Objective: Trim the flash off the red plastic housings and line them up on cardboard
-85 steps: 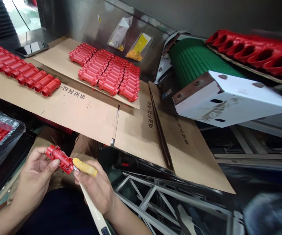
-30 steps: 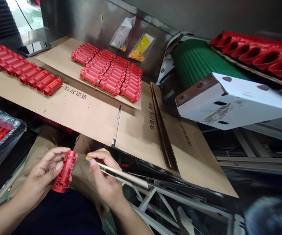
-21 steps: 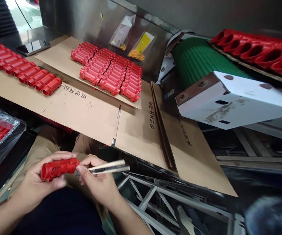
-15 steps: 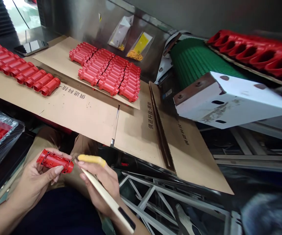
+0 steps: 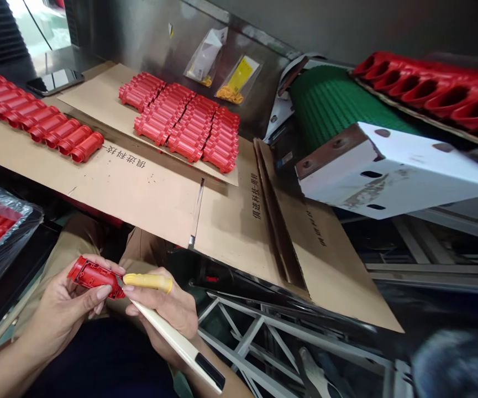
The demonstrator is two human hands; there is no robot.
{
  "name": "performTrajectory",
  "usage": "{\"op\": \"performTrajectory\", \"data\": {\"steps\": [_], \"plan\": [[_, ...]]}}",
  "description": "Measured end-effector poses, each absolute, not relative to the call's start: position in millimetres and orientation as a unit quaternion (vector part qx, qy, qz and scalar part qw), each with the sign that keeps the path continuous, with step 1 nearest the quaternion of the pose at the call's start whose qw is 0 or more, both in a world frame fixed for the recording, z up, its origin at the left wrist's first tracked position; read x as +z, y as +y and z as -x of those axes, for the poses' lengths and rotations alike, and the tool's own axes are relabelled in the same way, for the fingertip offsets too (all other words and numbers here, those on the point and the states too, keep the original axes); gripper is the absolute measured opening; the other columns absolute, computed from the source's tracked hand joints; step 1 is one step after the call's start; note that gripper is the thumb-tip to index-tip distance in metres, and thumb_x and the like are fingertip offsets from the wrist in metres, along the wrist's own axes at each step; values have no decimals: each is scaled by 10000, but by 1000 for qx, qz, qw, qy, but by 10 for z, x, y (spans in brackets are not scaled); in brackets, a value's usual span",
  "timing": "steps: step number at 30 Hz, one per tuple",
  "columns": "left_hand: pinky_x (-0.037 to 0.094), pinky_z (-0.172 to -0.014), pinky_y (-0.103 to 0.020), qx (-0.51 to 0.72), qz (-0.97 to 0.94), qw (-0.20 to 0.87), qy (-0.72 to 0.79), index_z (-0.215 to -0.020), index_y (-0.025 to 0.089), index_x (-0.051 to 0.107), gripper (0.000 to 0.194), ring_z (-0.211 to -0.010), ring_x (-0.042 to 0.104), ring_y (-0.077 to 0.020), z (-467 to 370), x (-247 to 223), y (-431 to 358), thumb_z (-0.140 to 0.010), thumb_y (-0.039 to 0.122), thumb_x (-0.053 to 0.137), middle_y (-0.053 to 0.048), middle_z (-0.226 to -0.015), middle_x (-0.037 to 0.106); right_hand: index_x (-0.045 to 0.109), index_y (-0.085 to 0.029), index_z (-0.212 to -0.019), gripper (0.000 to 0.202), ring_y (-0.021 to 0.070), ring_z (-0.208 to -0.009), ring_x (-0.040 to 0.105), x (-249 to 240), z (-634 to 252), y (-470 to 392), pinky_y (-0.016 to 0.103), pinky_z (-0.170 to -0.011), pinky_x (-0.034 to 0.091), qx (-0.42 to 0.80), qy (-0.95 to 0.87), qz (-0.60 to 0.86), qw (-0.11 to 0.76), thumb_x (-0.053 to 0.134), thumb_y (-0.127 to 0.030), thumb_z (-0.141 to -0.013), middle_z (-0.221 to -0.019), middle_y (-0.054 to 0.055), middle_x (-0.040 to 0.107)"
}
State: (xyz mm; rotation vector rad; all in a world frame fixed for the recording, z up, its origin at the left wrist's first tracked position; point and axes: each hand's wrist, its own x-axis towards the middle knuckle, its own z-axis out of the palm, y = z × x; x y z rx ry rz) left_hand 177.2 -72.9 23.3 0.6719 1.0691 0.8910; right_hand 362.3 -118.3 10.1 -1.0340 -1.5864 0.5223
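In my left hand (image 5: 62,301) is a red plastic tubular housing (image 5: 95,275), its cut-out side with black edging facing up. The fingers lie behind it and the thumb presses on its near side. My right hand (image 5: 166,307) grips a slim cream-handled knife (image 5: 176,345) with a black butt end, much like a pen. A yellow finger cot (image 5: 147,282) covers the index finger. The short dark blade meets the right end of the housing; whether it cuts in cannot be made out. Both hands are above my lap, in front of the table.
Rows of red housings (image 5: 172,119) lie on cardboard (image 5: 139,193), with another row (image 5: 43,124) at left. A phone (image 5: 55,81) lies behind. A plastic-lined bin (image 5: 31,213) holds red parts at left. A green-belted conveyor (image 5: 330,105) with a white bracket (image 5: 396,171) juts in at right.
My right hand has moved slightly left, bringing the knife's blade against the right end of the housing. The left hand has tilted the housing a little. The whole view has shifted slightly.
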Motion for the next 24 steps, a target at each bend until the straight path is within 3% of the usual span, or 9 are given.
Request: {"op": "performTrajectory", "data": {"steps": [13,18,22,24], "plan": [[458,-485,-160,407,-239,754,457,-975,185,797,346,-536,538,-60,-1746,224,-733,-716,327,976,-83,-1005,803,768,-266,-1211,274,217,-926,778,152,-3542,-1228,362,-810,667,248,-627,462,576,732,-111,-989,-1058,66,841],[464,-473,-161,411,-270,762,421,-973,154,796,315,-514,537,-53,-1710,114,-722,-766,339,944,-112,-998,800,752,-257,-1195,204,215,-950,786,128,-3540,-1251,372,-866,664,243,-622,466,580,715,-162,-1018,-1067,72,835],[483,-464,-164,425,-269,740,447,-992,170,754,399,-521,573,-68,-1725,105,-723,-705,311,992,-63,-933,774,708,-219,-1158,129,211,-983,797,74,-3611,-1212,351,-902,669,298,-623,458,560,669,-303,-1067,-1076,87,827],[486,-465,-169,418,-270,734,463,-1062,180,723,464,-509,572,-71,-1742,156,-719,-709,317,992,-33,-873,749,687,-193,-1155,124,207,-944,789,62,-3669,-1165,352,-870,674,294,-656,430,546,632,-278,-1082,-1066,103,819]]}}
